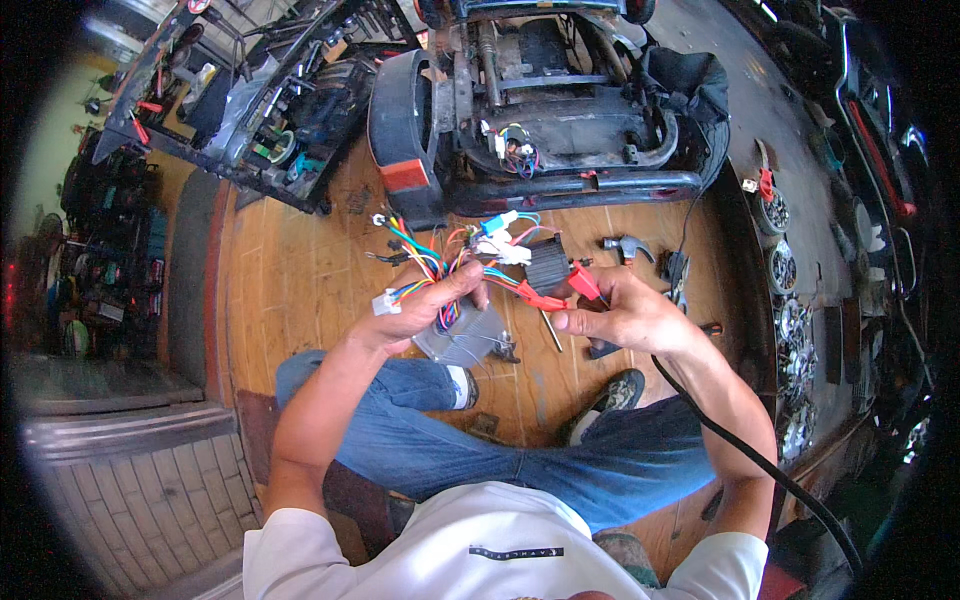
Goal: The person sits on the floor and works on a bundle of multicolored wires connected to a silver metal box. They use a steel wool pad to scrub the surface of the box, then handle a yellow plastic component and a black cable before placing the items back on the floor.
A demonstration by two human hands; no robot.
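Observation:
My left hand (425, 300) grips a bundle of colored wires (428, 262) with white connectors (505, 250) and a blue one. My right hand (615, 305) pinches red connector pieces (583, 282), near another red piece (536, 298) on the wires. Beneath the bundle is a silver metal box (462, 338), partly hidden by my left hand. A dark finned box (546, 262) lies behind the red connectors. A hammer (625, 247), a thin metal rod (553, 334) and other tools lie on the wooden floor right of and below these.
An upturned black vehicle chassis (540, 150) with loose wiring stands ahead. A cluttered tool rack (240, 130) is at upper left. Round trays of hardware (785, 268) line the ledge at right. A black cable (760, 462) runs past my right arm; my legs (390, 420) are bent around the work.

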